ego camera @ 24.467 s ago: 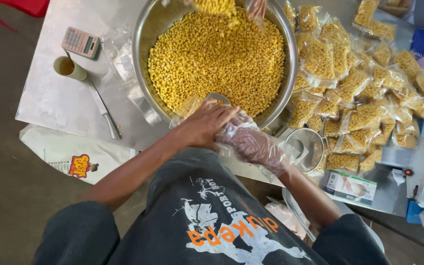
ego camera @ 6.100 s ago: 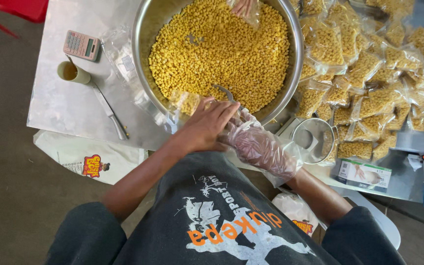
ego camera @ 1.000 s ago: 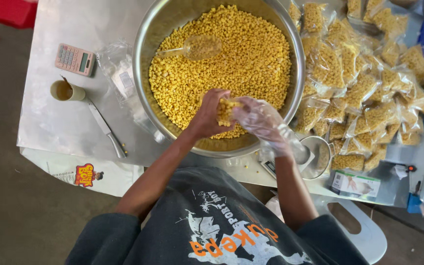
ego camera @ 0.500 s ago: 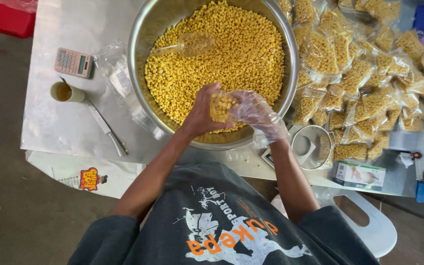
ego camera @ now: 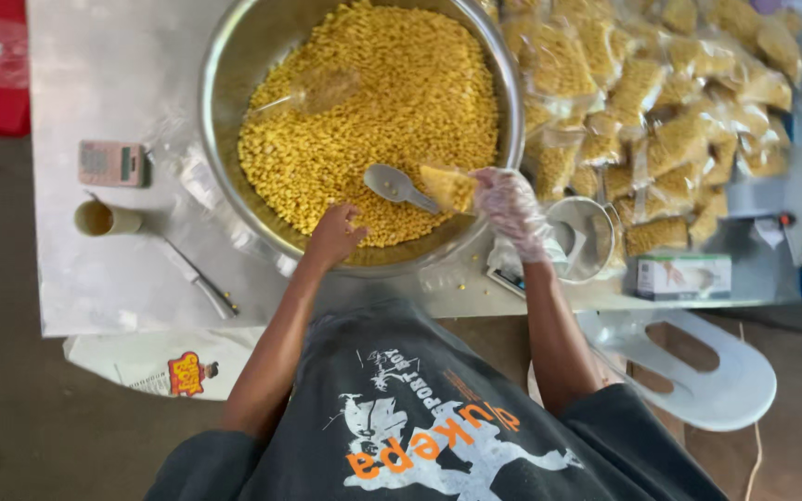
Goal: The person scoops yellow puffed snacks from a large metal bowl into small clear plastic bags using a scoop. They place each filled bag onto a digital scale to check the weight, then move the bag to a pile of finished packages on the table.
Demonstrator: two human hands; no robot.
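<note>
Gloved right hand fingers pinched on small snack bag; bare left hand fingers curled, empty, on bowl rim. Keep bag mouth up over bowl, beside spoon.

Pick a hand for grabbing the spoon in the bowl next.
Left, probably. The left hand looks free and rests on the snacks close beside the spoon. The gloved right hand is busy pinching a part-filled bag over the bowl.
</note>
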